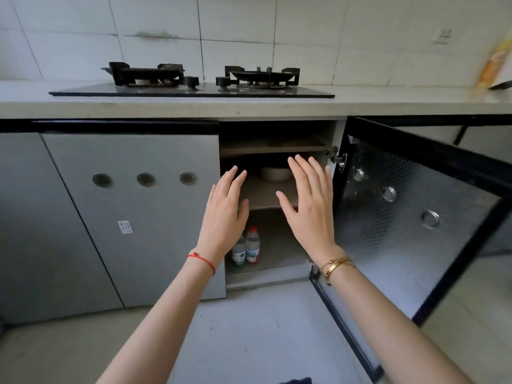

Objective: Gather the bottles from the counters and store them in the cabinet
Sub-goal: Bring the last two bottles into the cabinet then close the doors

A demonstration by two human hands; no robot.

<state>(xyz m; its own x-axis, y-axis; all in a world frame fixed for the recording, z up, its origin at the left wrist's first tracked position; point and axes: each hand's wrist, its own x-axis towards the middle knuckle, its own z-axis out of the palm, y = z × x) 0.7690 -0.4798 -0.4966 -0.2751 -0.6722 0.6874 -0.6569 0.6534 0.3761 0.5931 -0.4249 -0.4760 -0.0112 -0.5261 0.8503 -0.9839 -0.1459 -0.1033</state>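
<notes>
Left hand [225,214]: hovering palm-down before the open cabinet [277,206], fingers [232,178] stretched wide, gripping nothing; a red string is circling the wrist.
Right hand [310,209]: hovering beside it, well apart, fingers [297,173] likewise spread and empty; gold bangles are sitting on the wrist.
Cabinet door [410,217]: standing swung open to the right, its patterned metal inner face showing.
Two bottles [246,249]: standing upright and touching at the left front of the cabinet's bottom compartment, one red-capped; the left wrist is partly covering the other.
Middle shelf [266,195]: carrying a pale bowl [275,173] at the back, half hidden behind the hands.
Top shelf [274,148]: bearing a flat tray, dim.
Closed door [133,212]: sitting to the left, with three round vents.
Table [177,106]: carrying a two-burner gas stove [194,81]; a blurred yellow object [494,65] is leaning at the far right.
</notes>
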